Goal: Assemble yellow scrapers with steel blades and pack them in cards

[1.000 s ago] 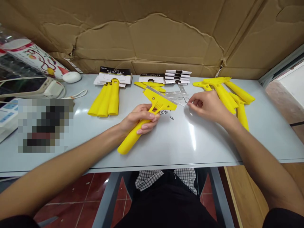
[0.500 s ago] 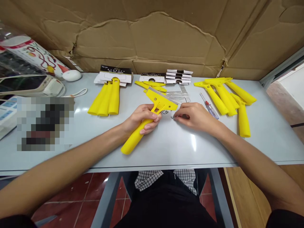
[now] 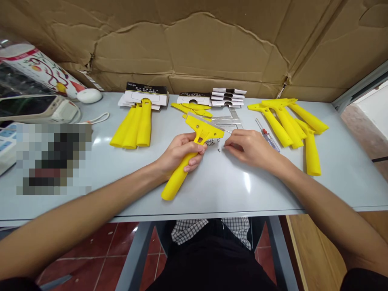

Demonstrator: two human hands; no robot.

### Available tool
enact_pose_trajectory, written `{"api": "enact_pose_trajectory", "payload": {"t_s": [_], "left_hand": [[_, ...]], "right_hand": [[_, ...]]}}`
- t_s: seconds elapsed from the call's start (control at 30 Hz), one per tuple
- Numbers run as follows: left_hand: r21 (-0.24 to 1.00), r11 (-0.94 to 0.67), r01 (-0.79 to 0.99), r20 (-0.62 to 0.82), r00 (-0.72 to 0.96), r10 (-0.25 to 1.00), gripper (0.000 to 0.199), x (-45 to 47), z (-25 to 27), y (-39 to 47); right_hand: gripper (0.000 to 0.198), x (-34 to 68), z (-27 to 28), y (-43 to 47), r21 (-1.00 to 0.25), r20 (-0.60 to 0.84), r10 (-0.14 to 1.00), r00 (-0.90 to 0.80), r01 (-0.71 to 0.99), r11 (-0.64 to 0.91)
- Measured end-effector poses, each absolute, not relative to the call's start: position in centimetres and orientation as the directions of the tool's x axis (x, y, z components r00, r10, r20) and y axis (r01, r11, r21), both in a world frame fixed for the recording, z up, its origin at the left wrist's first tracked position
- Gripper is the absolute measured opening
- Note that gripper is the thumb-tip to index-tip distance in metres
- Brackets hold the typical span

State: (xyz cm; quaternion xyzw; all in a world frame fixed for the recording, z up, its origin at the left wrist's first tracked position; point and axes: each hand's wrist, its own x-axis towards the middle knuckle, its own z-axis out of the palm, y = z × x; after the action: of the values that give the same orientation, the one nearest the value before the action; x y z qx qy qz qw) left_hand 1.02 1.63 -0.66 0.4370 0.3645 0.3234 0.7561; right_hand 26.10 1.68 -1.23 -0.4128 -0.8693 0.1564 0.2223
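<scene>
My left hand [image 3: 184,152] is wrapped round the neck of a yellow plastic scraper [image 3: 175,180], its wide head tilted up and away from me, with a metal edge along the top. My right hand [image 3: 251,148] rests low over the table right of the scraper head, thumb and fingertips pinched together. Whatever sits between those fingertips is too small or hidden to make out. A loose screw [image 3: 218,150] lies just left of the fingertips. Behind my left fingers is a small pile of screws [image 3: 210,142], partly covered by the scraper.
Right of my right hand lies a screwdriver [image 3: 268,136], then several yellow scraper handles [image 3: 280,121]. More handles [image 3: 130,127] lie at left by printed cards [image 3: 145,96]. Metal blades [image 3: 226,120] and flat yellow pieces [image 3: 191,109] lie behind the scraper. Cardboard [image 3: 212,48] stands along the back.
My right fingertips have drawn slightly right, away from the loose screw, which now shows clear of them. The lower end of the scraper handle has swung a little to the right.
</scene>
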Motion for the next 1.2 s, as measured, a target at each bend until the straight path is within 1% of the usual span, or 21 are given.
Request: {"api": "enact_pose_trajectory", "payload": {"t_s": [0.1, 0.17, 0.3, 0.53, 0.67, 0.9, 1.2], "left_hand": [[0.879, 0.443, -0.178, -0.289, 0.54, 0.791, 0.02, 1.0, -0.6, 1.3], [0.866, 0.466, -0.181, -0.3, 0.556, 0.775, 0.02, 1.1, -0.6, 1.0], [0.861, 0.475, -0.181, -0.301, 0.57, 0.764, 0.021, 1.4, -0.6, 0.5], [0.856, 0.481, -0.189, -0.317, 0.544, 0.777, 0.021, 1.8, -0.2, 0.3], [0.86, 0.476, -0.185, -0.317, 0.538, 0.781, 0.022, 1.9, -0.2, 0.2], [0.883, 0.449, -0.139, -0.31, 0.548, 0.777, 0.021, 1.9, -0.3, 0.1], [0.886, 0.444, -0.134, -0.306, 0.549, 0.778, 0.02, 1.8, -0.3, 0.1]], "right_hand": [[0.013, 26.7, -0.1, 1.7, -0.534, 0.404, 0.778, -0.481, 0.567, 0.627], [0.012, 26.7, 0.3, 1.6, -0.61, 0.457, 0.786, -0.416, 0.496, 0.618], [0.013, 25.8, 0.1, 1.3, -0.715, 0.427, 0.815, -0.393, 0.405, 0.57], [0.017, 24.6, -0.9, 1.2, -0.817, 0.329, 0.891, -0.314, 0.379, 0.435], [0.019, 24.5, -1.0, 1.1, -0.838, 0.296, 0.906, -0.302, 0.373, 0.398], [0.017, 24.3, -0.8, 1.0, -0.845, 0.286, 0.912, -0.293, 0.372, 0.384], [0.017, 24.2, -1.0, 1.0, -0.842, 0.292, 0.919, -0.267, 0.384, 0.379]]}}
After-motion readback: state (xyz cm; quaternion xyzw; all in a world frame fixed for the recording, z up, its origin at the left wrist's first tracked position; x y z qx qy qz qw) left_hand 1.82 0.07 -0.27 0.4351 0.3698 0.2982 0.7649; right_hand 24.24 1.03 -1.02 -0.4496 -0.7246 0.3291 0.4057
